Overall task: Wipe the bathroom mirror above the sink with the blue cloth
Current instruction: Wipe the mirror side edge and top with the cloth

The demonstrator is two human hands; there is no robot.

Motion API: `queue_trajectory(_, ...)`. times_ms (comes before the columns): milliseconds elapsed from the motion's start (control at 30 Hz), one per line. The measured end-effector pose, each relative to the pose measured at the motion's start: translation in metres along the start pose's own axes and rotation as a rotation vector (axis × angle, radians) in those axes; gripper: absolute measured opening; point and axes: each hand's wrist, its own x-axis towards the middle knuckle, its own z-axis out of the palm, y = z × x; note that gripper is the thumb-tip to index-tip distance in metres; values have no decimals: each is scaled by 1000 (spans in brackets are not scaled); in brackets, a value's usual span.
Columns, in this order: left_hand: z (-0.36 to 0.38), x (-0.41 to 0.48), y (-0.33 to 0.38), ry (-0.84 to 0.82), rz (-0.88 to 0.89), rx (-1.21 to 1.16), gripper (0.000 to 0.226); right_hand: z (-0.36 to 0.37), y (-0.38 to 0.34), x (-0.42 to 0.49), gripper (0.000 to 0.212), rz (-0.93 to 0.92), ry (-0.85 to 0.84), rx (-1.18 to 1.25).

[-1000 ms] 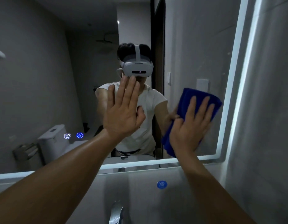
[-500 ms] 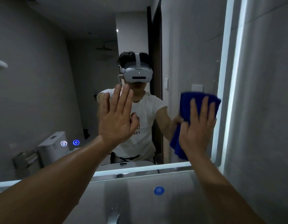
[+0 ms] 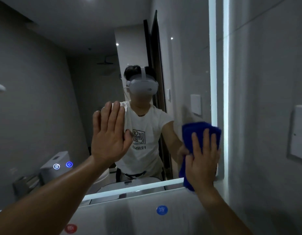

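The right hand [image 3: 203,160] is sliding the blue cloth [image 3: 197,131] down into the mirror's [image 3: 45,99] lower right corner, overlapping its bottom edge.

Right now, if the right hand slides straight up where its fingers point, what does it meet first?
Nothing, it seems: the right hand with the blue cloth has bare mirror above, close beside the lit edge strip.

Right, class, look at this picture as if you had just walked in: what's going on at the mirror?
A person stands at the large bathroom mirror with lit edges and is working on it with a cloth. Their right hand presses a folded dark blue cloth flat against the glass at the lower right corner, beside the glowing edge strip, with the fingers straight. Their left hand is raised and open, palm towards the glass near the middle. The picture does not show whether it touches the glass.
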Motion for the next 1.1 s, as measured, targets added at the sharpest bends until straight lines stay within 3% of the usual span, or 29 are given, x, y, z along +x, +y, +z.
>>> queue_trajectory(67,-2,2,1,13,-12,-19,71,-9,-16,42,67,179,72,57)
queue_trajectory(133,-4,3,3,29,-24,-47,70,-8,-37,54,67,189,97,61)
queue_trajectory(300,-11,12,12,109,-74,-157,67,16,-40,-28,82,-303,-99,-129)
queue_trajectory(400,-19,37,10,187,-46,-154,66,13,0,-55,78,-422,-138,-150)
queue_trajectory(500,-25,83,-5,158,-72,-142,67,-1,1,-14,65,-284,-62,-49)
queue_trajectory(600,-32,118,-14,86,-188,-146,70,-16,-33,86,66,-97,62,68)
queue_trajectory(733,-32,120,-11,74,-190,-135,71,-27,-82,174,70,-66,82,105)
queue_trajectory(833,-30,120,-12,42,-204,-108,75,-15,-95,146,68,-155,86,49)
queue_trajectory(967,-27,121,-13,10,-212,-38,76,10,-66,46,74,-410,14,-58)
queue_trajectory(1100,-23,122,-14,-10,-218,-18,75,4,-45,37,73,-455,-29,-63)
